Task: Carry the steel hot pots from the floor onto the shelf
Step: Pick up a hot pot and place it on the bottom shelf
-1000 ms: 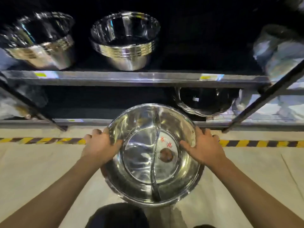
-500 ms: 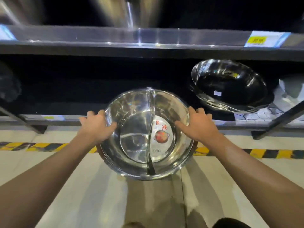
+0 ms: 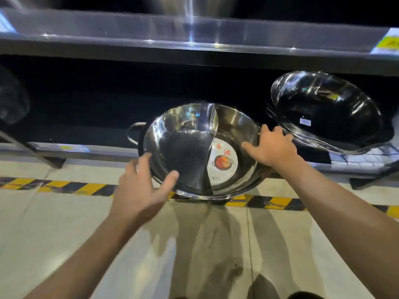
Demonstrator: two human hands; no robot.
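Steel hot pot, one of them in hand, sits tilted at the front edge of the lower shelf, its open mouth turned toward the camera and its lower rim hanging out over the floor. A curved divider splits it into two halves, and a single round label with red characters and a small picture of a pot lies in the right half. One loop handle shows on its left side. The right hand grips the pot's right rim, thumb inside the bowl and fingers curled over the outer edge. The left hand is spread and loose at the lower left rim, thumb lying against the inside wall, fingers splayed; whether they press on the outside cannot be told. Just to the right on the same shelf leans a stack of dark shiny pans, nested and tilted; their count is unclear. One upper shelf runs across the top, carrying a yellow price tag at the right. On the pale floor, one strip of yellow-and-black hazard tape runs along the shelf's foot.
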